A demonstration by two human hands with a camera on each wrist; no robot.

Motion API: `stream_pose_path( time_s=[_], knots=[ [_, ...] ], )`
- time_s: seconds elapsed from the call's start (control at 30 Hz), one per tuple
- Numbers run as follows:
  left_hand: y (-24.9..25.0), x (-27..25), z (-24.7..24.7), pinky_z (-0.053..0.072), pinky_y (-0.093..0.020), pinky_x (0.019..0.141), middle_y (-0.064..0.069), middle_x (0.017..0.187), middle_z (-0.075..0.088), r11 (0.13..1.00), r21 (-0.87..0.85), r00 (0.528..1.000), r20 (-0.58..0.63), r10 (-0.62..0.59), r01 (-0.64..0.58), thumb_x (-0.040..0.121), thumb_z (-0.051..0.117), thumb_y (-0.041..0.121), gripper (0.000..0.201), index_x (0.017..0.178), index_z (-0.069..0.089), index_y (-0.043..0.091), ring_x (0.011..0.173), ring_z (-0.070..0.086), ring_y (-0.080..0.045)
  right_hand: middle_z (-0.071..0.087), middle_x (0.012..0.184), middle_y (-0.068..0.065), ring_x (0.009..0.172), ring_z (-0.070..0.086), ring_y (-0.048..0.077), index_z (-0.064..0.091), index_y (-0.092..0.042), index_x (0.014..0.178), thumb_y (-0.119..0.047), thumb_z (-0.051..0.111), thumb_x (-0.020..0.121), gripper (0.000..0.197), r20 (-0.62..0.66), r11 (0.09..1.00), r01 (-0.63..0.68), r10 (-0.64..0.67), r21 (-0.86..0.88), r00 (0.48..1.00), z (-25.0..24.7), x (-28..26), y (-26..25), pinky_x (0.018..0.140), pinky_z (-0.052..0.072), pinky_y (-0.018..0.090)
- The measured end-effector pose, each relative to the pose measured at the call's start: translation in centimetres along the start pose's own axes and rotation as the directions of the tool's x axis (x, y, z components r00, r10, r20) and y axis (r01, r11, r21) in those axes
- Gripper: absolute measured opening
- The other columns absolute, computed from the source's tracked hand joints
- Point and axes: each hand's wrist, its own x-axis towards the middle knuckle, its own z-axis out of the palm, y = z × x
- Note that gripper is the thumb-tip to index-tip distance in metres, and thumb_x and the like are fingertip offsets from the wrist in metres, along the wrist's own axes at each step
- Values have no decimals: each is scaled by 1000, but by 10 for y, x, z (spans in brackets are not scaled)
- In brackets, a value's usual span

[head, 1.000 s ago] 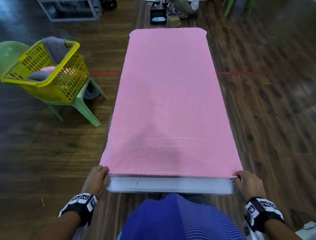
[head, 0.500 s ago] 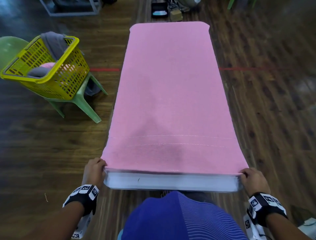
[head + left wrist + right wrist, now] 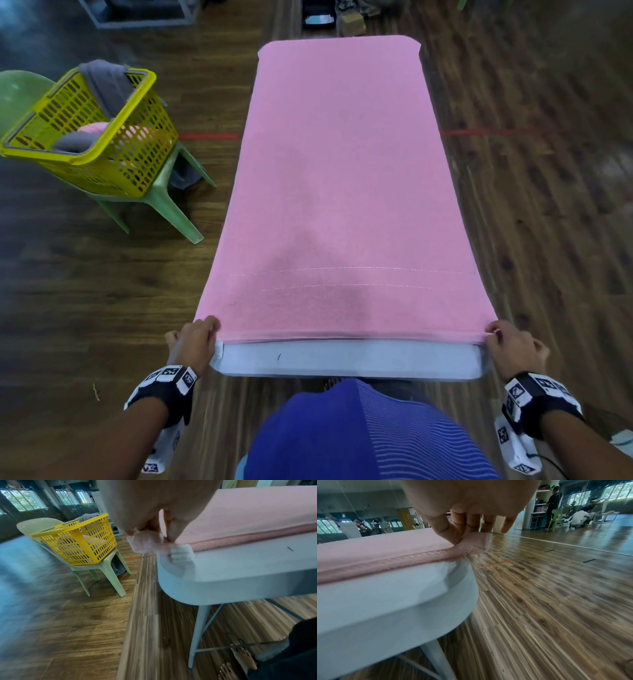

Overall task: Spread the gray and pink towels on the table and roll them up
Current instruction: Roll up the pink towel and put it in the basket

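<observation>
A pink towel [image 3: 339, 178] lies flat along the whole white table [image 3: 346, 359], its near hem a little back from the table's near edge. My left hand [image 3: 197, 337] pinches the towel's near left corner [image 3: 147, 543], beside its white label [image 3: 181, 553]. My right hand [image 3: 512, 346] pinches the near right corner [image 3: 476, 543] between thumb and fingers. The hem [image 3: 385, 563] is slightly folded over between the two hands. A gray towel [image 3: 106, 82] hangs over the rim of a yellow basket [image 3: 102, 144].
The yellow basket [image 3: 77, 540] sits on a green plastic chair [image 3: 164, 202] left of the table; it also holds rolled pink and gray towels. Wooden floor surrounds the table. My bare feet [image 3: 240, 660] stand under the near end. People are at the far right [image 3: 578, 516].
Both hands have moved forward a little with the towel's near corners, and the near hem has come back from the table's edge, baring more of the white table.
</observation>
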Motion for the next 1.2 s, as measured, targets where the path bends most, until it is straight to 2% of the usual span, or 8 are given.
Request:
stream_pose_path(
  time_s=[0.17, 0.27, 0.37, 0.47, 0.63, 0.83, 1.03, 1.2],
  knots=[
    [19, -7, 3, 35, -48, 76, -15, 94, 54, 990, 62, 981, -154, -116, 127, 80, 66, 12, 15, 94, 61, 13, 87, 48, -34, 57, 103, 19, 95, 51, 38, 66, -13, 99, -10, 67, 79, 20, -150, 1000, -4, 4, -2, 989, -5, -5, -15, 88, 36, 50],
    [25, -22, 12, 40, -41, 64, -15, 85, 59, 999, -24, 972, -234, 38, -45, 81, 60, 16, 9, 86, 62, 10, 74, 53, -32, 62, 93, 18, 83, 56, 37, 68, -6, 89, -2, 74, 73, 17, -173, 964, 260, -249, 46, 953, 4, -22, -22, 76, 46, 47],
    [23, -31, 24, 47, -40, 65, -10, 94, 61, 989, -42, 979, -151, 137, -145, 76, 59, 24, 22, 94, 63, 11, 79, 55, -31, 62, 89, 15, 79, 59, 37, 68, -4, 87, 5, 78, 62, 29, -124, 907, 412, -401, 84, 908, 17, -32, -18, 74, 48, 44],
    [25, -31, 24, 48, -41, 66, -12, 95, 60, 993, -72, 988, -125, 88, -97, 68, 75, 7, 30, 95, 62, 10, 84, 53, -31, 61, 89, 14, 79, 55, 36, 68, -7, 85, 6, 76, 57, 31, -114, 945, 317, -307, 81, 945, 11, -30, -19, 71, 48, 42],
    [22, -22, 20, 49, -40, 66, -11, 87, 60, 989, -83, 985, -131, 114, -126, 68, 76, 1, 26, 90, 63, 6, 79, 54, -31, 62, 91, 14, 79, 53, 31, 65, -7, 85, 5, 73, 64, 26, -53, 943, 321, -318, 87, 947, 8, -20, -22, 67, 41, 32],
    [12, -6, 12, 46, -40, 66, -13, 93, 61, 995, -42, 995, -58, 85, -87, 78, 66, 1, 18, 95, 63, 5, 82, 55, -33, 54, 98, 6, 79, 55, 25, 62, -11, 88, 6, 73, 62, 33, 34, 920, 390, -390, -25, 920, 9, -8, -15, 56, 50, 36],
    [11, 1, 10, 43, -38, 66, -15, 81, 62, 976, -218, 988, -145, -62, 29, 68, 67, -9, 21, 85, 66, 2, 78, 56, -37, 61, 95, 15, 84, 53, 35, 67, -3, 89, 15, 65, 61, 33, -99, 959, 276, -269, 61, 958, 13, -10, -23, 62, 50, 38],
    [5, -6, 5, 41, -42, 71, -5, 69, 61, 999, -48, 994, -112, 12, -18, 68, 48, 22, 20, 76, 65, 15, 69, 58, -30, 70, 81, 10, 77, 60, 34, 72, -9, 78, -17, 50, 72, 24, -224, 973, 230, -227, -11, 948, 10, -13, -14, 74, 44, 41]
  ],
)
